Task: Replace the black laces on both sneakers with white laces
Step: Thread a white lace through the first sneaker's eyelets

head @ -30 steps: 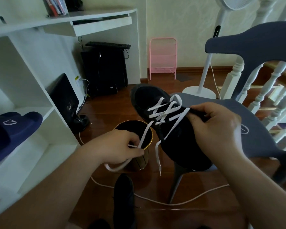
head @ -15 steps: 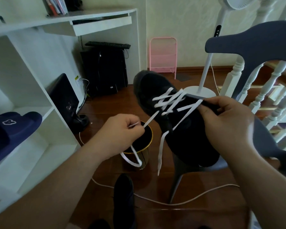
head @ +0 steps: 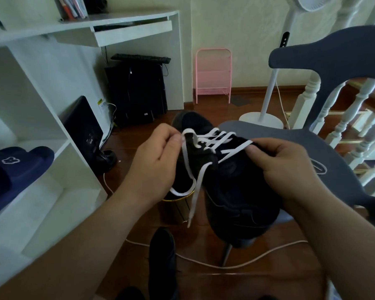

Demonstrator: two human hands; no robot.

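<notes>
A black sneaker [head: 232, 187] is held up in the middle of the view, toe pointing away. A white lace [head: 217, 140] crosses its upper eyelets, and two loose ends hang down its left side. My left hand [head: 158, 161] pinches the lace by the sneaker's left eyelets. My right hand [head: 284, 167] grips the sneaker's tongue and right side near the lace. A second black sneaker [head: 162, 263] lies on the floor below.
A grey chair [head: 333, 61] stands at right, its seat under the sneaker. A gold bin [head: 178, 204] sits on the floor behind the lace ends. White shelves [head: 52, 169] at left hold a navy slipper [head: 13, 169]. A white cable [head: 236, 265] crosses the floor. A fan stand [head: 262, 120] is behind.
My left hand rose from beside the bin up to the sneaker's left eyelets, taking the lace with it. The sneaker was lifted, then lowered and tilted toward me.
</notes>
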